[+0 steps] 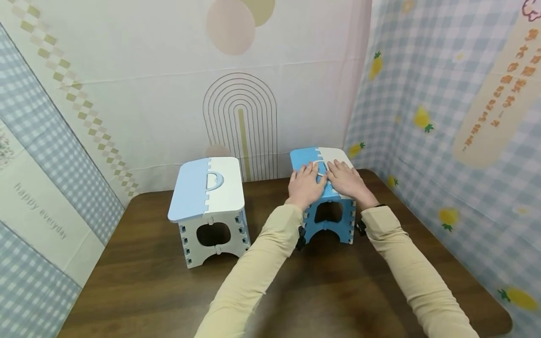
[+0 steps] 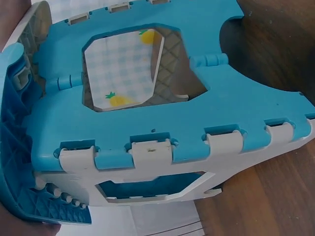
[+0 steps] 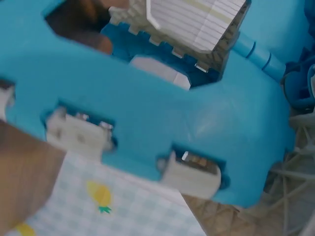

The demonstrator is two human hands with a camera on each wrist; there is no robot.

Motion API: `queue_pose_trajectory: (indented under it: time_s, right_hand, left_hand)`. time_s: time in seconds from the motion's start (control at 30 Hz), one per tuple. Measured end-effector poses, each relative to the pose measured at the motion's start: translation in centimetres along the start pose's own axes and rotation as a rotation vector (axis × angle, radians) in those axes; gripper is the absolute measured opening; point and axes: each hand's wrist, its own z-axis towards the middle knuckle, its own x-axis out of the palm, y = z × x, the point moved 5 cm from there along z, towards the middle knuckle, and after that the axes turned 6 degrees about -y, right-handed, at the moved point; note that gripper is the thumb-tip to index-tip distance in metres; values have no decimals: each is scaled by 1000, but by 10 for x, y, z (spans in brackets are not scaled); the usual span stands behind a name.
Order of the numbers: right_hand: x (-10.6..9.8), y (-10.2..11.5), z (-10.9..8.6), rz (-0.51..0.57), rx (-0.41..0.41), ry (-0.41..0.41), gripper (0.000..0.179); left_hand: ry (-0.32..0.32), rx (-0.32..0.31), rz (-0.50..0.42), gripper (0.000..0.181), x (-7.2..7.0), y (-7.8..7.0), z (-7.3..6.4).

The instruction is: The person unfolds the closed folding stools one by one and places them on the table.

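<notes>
A folding step stool [image 1: 329, 211] in bright blue and white stands unfolded at the right of the table. Both hands lie palm down on its top: the left hand [image 1: 305, 184] on the blue half, the right hand [image 1: 345, 179] on the white half, either side of the middle seam and handle. Their fingers look extended and grip nothing. In the left wrist view the stool's blue side panel [image 2: 123, 125] with its cut-out and white hinge tabs fills the picture. The right wrist view shows the blue panel [image 3: 147, 108] close up, slightly blurred.
A second folding stool [image 1: 224, 188], pale blue and white, stands unfolded to the left. Both stools are on a dark brown wooden table [image 1: 139, 291]. A patterned cloth [image 1: 169, 94] hangs behind the table, and checked cloth [image 1: 465, 188] hangs at the right.
</notes>
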Motion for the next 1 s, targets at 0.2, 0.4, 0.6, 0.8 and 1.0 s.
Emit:
queue_pose_trajectory:
  time_s: [0.2, 0.4, 0.6, 0.8, 1.0]
  right_hand:
    - [-1, 7, 2, -25, 3, 103, 60]
    - [-4, 4, 1, -2, 11, 165, 61]
    - [-3, 4, 0, 3, 9, 143, 61]
    - [0, 5, 0, -12, -3, 88, 60]
    - [1, 4, -2, -19, 2, 58, 60]
  left_hand:
    - [35, -9, 13, 56, -6, 0, -1]
    - [83, -15, 19, 57, -5, -3, -1]
    - [57, -15, 28, 57, -2, -2, 0]
    - [-55, -15, -24, 54, -3, 1, -1]
    - [-103, -2, -102, 48, -1, 2, -7]
